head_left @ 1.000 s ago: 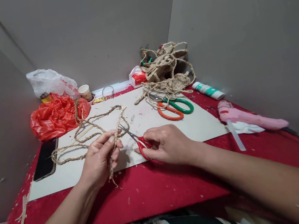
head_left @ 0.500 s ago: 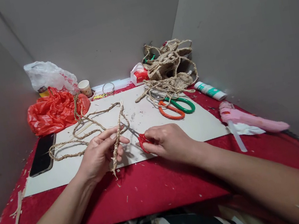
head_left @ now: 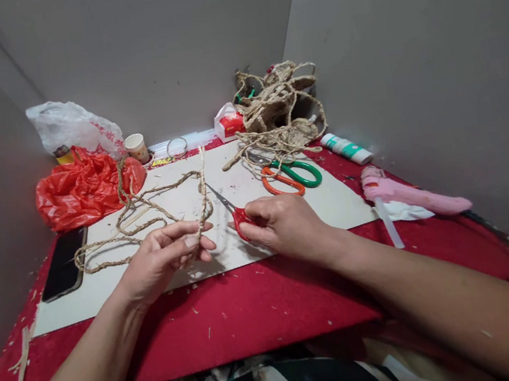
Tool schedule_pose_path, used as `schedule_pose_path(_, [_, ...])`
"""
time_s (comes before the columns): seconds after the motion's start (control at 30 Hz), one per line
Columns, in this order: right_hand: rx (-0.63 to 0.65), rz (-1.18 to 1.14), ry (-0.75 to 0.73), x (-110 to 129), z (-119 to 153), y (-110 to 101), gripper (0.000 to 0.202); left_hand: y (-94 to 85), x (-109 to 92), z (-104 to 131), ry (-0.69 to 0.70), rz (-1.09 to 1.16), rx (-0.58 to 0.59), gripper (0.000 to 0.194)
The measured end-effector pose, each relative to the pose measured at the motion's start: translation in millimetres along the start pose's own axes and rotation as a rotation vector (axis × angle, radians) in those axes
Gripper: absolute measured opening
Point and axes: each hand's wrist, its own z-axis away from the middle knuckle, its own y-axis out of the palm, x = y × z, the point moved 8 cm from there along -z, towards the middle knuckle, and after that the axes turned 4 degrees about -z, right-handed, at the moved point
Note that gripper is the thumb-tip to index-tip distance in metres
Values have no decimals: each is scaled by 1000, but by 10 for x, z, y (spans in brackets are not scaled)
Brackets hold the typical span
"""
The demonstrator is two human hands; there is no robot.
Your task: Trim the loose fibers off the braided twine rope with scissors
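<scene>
My left hand (head_left: 171,251) pinches a braided straw cord (head_left: 202,209) between thumb and fingers, above the front of a pale board (head_left: 242,260). The cord's thin tip points up and away; the rest of it loops across the board to the left. In my right hand (head_left: 284,221) is a small pair of scissors with red handles (head_left: 242,221). The blades reach up and left, their points close beside the cord; whether they touch it I cannot tell. Larger scissors with orange and green handles (head_left: 305,173) lie behind my right hand, partly under tangled cord.
A phone (head_left: 64,263) and a red plastic bag (head_left: 82,191) are at the left. At the back stand a paper cup (head_left: 136,149), a tissue pack (head_left: 229,124) and a heap of braided cord (head_left: 279,104). A pink glue gun (head_left: 417,194) lies right.
My left hand now grips nearer the cord's lower end, which no longer hangs plainly below the fingers. The scissors' points have moved slightly up along the cord. The whole view has shifted a little.
</scene>
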Motion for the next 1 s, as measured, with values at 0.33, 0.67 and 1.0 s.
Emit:
schedule_pose_path(0.33, [-22, -62, 2, 4, -2, -62, 33, -157, -67, -29, 34, 4, -112, 27])
schedule_pose_path(0.67, [127, -33, -133, 250, 67, 76, 29, -170, -32, -63, 21, 118, -123, 30])
schedule_pose_path(1.0, [153, -16, -132, 248, 66, 88, 27, -143, -21, -58, 7, 106, -65, 29])
